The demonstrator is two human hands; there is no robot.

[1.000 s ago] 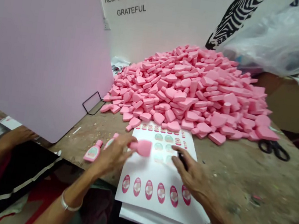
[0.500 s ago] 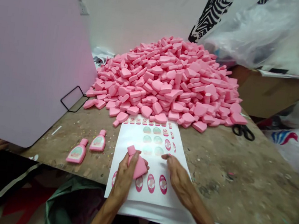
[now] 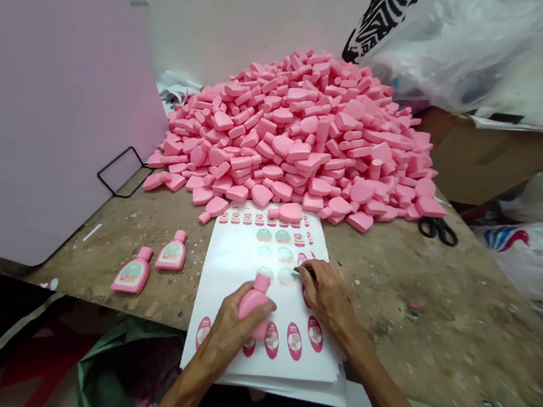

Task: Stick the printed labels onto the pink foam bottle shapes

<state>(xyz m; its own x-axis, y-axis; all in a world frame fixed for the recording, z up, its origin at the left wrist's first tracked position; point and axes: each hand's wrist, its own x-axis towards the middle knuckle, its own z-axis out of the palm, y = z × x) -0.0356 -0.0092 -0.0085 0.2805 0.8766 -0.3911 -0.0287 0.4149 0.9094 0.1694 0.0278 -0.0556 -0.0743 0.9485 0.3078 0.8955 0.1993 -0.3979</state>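
Observation:
My left hand [image 3: 226, 332] is closed around a small pink toy bottle [image 3: 258, 299], its cap pointing up and away from me. Below it lies a white sticker sheet [image 3: 221, 277] with rows of round greenish labels, pink oval labels and small red ones. Over the right side of this sheet, my right hand [image 3: 327, 292] pinches a small dark, thin-tipped tool [image 3: 298, 270], its tip at a greenish label [image 3: 286, 276]. The tool's exact kind is hidden by the fingers. Two pink bottles with labels on their fronts, one nearer [image 3: 133, 272] and one farther [image 3: 172, 251], lie left of the sheet.
A large heap of pink bottles [image 3: 301, 133] fills the back of the worn table [image 3: 389, 301]. Black-handled scissors [image 3: 438, 230] lie at right. A pale pink panel [image 3: 54, 99] with a black wire stand [image 3: 121, 176] rises at left. Behind right are a cardboard box [image 3: 499, 161] and plastic bags [image 3: 475, 50].
My left hand has turned the pink bottle more upright and shifted it slightly. My right hand has moved to the sheet, with its dark tip at a greenish label. The view has tilted down a little.

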